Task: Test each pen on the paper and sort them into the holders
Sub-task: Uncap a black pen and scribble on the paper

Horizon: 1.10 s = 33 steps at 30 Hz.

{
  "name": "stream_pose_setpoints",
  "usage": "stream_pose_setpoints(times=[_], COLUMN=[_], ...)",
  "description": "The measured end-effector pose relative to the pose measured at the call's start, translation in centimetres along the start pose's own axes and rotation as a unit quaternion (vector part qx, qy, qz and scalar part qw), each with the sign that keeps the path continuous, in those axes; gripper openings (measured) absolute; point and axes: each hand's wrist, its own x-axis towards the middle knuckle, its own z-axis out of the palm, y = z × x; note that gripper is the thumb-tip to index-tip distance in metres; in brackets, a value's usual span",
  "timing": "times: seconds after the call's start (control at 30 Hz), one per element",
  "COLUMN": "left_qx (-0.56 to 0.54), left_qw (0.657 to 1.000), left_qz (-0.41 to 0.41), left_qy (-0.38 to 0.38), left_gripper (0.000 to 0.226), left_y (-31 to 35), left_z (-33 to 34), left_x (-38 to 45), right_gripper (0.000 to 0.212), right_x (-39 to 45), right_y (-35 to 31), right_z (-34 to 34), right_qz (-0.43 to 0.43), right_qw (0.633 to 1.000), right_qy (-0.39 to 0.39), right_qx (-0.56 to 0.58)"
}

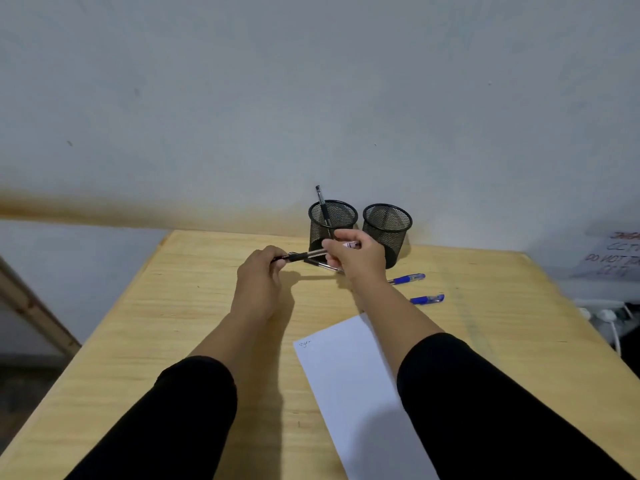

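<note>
Both hands hold one black pen [304,255] above the wooden table [173,306]. My left hand [261,271] grips its dark cap end; my right hand [353,252] pinches the clear barrel end. Another black pen [323,266] lies on the table under my right hand. Two black mesh holders stand at the far edge: the left holder [332,220] has one black pen [322,206] standing in it, and the right holder [388,226] looks empty. Two blue pens [408,278] [427,299] lie to the right. A white paper [346,375] with a small scribble lies near me.
A pale wall rises just behind the holders. At the right, beyond the table's edge, sit a printed notice [616,258] and white cables [609,320]. A wooden frame [34,306] slants at the left, off the table.
</note>
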Motion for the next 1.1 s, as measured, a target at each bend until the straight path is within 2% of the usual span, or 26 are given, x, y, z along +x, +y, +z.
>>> stream_pose_setpoints(times=[0.07, 0.1, 0.17, 0.27, 0.33, 0.4, 0.47, 0.53, 0.67, 0.83, 1.03, 1.1], left_qx=[-0.024, -0.035, -0.044, -0.054, -0.056, -0.067, -0.032, 0.017, 0.002, 0.049, 0.006, -0.001], left_qw=[1.000, 0.999, 0.997, 0.996, 0.996, 0.996, 0.995, 0.993, 0.992, 0.994, 0.996, 0.997], left_qz=[0.015, 0.027, 0.052, 0.054, 0.035, -0.024, -0.070, -0.066, -0.064, -0.051, -0.058, -0.055], left_qy=[-0.004, -0.010, -0.025, -0.052, -0.060, -0.045, -0.065, -0.101, -0.109, -0.084, -0.073, -0.047], left_gripper=[0.018, 0.018, 0.019, 0.020, 0.021, 0.022, 0.021, 0.020, 0.016, 0.020, 0.028, 0.027], left_y=[1.1, 1.8, 2.8, 3.7, 3.4, 2.2, 0.7, -0.1, 0.8, 0.7, 0.5, 0.6], left_z=[-0.2, -0.3, -0.3, -0.1, -0.2, -1.1, -2.2, -2.7, -1.1, 0.9, 0.6, 0.0], left_x=[-0.8, -1.2, -2.2, -3.0, -3.6, -4.0, -4.6, -5.0, -5.7, -6.5, -7.2, -7.9], right_gripper=[0.023, 0.018, 0.010, 0.018, 0.021, 0.022, 0.022, 0.022, 0.014, 0.012, 0.008, 0.007], right_x=[-1.1, -1.6, -2.6, -3.8, -4.5, -4.6, -4.4, -4.4, -5.6, -6.9, -7.5, -7.9], right_y=[-0.1, 0.0, 0.4, 0.9, 0.8, 0.5, 0.0, -0.5, 0.1, 1.9, 3.5, 3.9], right_z=[0.0, 0.0, -0.2, -0.5, -1.0, -2.2, -3.8, -5.0, -4.2, -3.7, -4.2, -4.2], right_qz=[0.052, 0.063, 0.062, 0.040, 0.030, 0.024, 0.027, 0.040, 0.077, 0.103, 0.094, 0.082], right_qw=[0.988, 0.986, 0.992, 0.995, 0.995, 0.996, 0.996, 0.995, 0.992, 0.992, 0.995, 0.995], right_qy=[-0.014, -0.027, -0.055, -0.089, -0.094, -0.081, -0.070, -0.059, -0.058, -0.048, -0.040, -0.050], right_qx=[0.141, 0.153, 0.090, 0.019, 0.019, 0.032, 0.050, 0.065, 0.077, 0.057, -0.005, -0.017])
